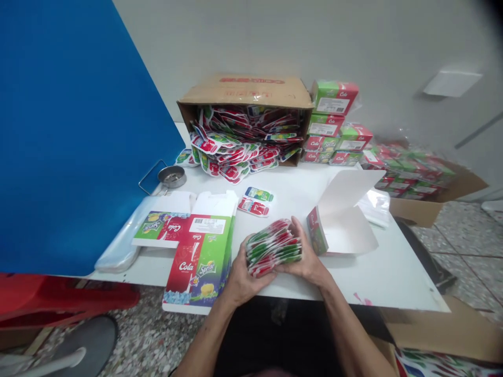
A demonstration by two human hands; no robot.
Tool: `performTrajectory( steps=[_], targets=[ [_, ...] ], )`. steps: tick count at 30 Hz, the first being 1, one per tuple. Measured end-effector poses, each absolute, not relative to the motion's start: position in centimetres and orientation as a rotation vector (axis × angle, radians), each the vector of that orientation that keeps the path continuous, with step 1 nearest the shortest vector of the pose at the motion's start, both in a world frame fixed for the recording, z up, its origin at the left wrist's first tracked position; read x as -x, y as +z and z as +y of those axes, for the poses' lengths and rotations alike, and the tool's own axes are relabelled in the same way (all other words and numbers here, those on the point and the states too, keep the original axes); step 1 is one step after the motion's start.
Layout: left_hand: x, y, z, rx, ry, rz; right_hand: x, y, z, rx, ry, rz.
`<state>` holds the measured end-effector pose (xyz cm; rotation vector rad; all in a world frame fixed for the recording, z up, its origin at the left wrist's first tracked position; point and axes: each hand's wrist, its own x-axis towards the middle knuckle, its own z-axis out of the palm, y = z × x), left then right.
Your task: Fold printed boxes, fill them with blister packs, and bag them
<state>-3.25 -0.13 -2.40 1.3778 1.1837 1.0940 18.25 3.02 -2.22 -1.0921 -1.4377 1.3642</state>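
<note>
The left hand (pixel 248 280) and the right hand (pixel 304 259) sit just above 6 o'clock, cupped around a stack of bottle-shaped printed cards (pixel 274 247). Both hands are half closed and grip the stack from either end, with the right fingers (pixel 294 226) curving over its far edge. The stack hides part of the left fingers, and whether it touches the white table (pixel 353 283) cannot be told. The cards fan slightly, so even pressure from both palms looks like the surest way to keep their glossy edges aligned.

At 7 o'clock, a flat Cola and Sprite carton blank (pixel 200 262) lies beside the left hand, with a second blank (pixel 163 228) at 9 o'clock. Two loose cards (pixel 254 201) lie at 12 o'clock, and a partly folded white box (pixel 338 214) sits at 2 o'clock. Farther off, a cardboard carton (pixel 245 91) spills more cards at 12 o'clock, printed boxes (pixel 332 123) are stacked at 1 o'clock, and a metal ashtray (pixel 172 177) rests at 10 o'clock.
</note>
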Motion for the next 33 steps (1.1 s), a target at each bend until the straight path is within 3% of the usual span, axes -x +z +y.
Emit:
performTrajectory(
  steps=[10, 22, 27, 33],
  targets=[
    [4.0, -1.8, -1.0, -1.404, 1.037, 1.112, -18.7, -2.2, 4.5, 0.870, 1.583, -1.506],
    [3.4, -2.0, -0.5, -1.495, 1.213, 1.185, -19.0, -0.1, 2.9, 0.961, 1.245, -1.706],
    [3.8, -2.2, -0.6, -1.330, 0.970, 1.148, -19.2, -0.4, 2.8, 0.947, 1.458, -1.678],
    [3.4, -0.8, -1.7, -1.254, 0.992, 1.120, -17.9, 1.3, 0.3, 0.965, 1.373, -1.547]
  ],
)
